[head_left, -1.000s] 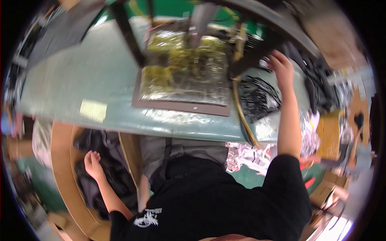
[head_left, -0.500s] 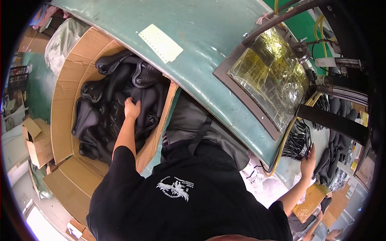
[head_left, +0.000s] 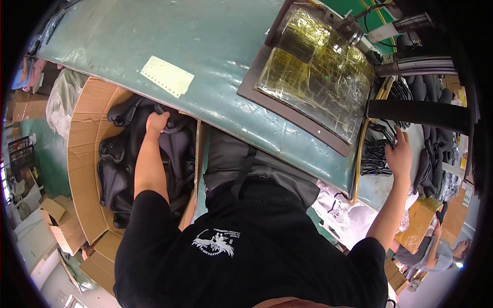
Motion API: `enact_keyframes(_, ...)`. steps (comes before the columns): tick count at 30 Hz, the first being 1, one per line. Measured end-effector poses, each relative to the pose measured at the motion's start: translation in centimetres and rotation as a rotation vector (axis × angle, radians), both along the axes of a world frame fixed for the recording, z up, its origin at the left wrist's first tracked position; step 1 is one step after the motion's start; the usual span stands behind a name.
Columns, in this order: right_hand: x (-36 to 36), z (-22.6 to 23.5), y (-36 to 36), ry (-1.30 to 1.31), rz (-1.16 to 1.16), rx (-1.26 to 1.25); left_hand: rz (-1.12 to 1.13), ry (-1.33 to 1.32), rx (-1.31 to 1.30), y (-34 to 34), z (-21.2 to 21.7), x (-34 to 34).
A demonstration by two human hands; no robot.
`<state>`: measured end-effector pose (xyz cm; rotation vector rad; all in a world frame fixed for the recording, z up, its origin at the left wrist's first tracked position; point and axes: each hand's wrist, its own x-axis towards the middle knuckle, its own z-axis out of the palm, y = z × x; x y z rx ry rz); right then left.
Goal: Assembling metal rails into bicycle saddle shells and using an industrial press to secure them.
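My left hand [head_left: 157,122] reaches into a deep cardboard box [head_left: 82,149] at the left. Its fingers are closed on the edge of a black bicycle saddle [head_left: 177,141], one of several piled in the box. The hand hides part of that edge. Far to the right, my right hand [head_left: 399,156] is at a bundle of thin black bent rods [head_left: 375,156], which look like saddle rails. Its fingers are bent around the end of one rod at the bundle's upper edge. The fingertips are partly hidden.
A green worktable [head_left: 215,66] crosses in front of me, with a perforated pale card [head_left: 167,76] on it. A press with a tape-covered plate [head_left: 318,77] and a dark arm [head_left: 416,111] stands at the right. Another person [head_left: 436,251] is at the lower right.
My left hand has moved from the middle of the pile to a saddle near the table edge. My right hand has moved up the rods and its fingers have bent in. The view has turned.
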<state>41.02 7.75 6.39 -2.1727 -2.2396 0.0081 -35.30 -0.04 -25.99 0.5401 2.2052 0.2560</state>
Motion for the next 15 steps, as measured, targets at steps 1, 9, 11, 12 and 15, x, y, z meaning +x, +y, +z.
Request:
enact_keyframes(1,-0.2,-0.6,0.7,0.016,0.043,0.031,0.015,0.017,0.0,-2.3,0.2,-0.7)
enact_keyframes(9,5.9,0.7,-3.8,0.456,-0.184,0.272,0.968,0.435,0.827,-19.2,12.6,-2.6)
enact_keyframes(11,6.5,-0.4,-5.0,0.561,-0.211,0.258,1.141,0.075,1.223,-20.6,16.1,-1.5)
enact_keyframes(12,6.5,-1.5,-5.9,0.806,-0.144,0.285,1.166,-0.185,1.305,-18.8,19.4,1.3)
enact_keyframes(15,2.2,-1.4,-7.6,1.093,-0.108,0.266,0.9,-0.425,1.244,-15.3,21.9,6.2)
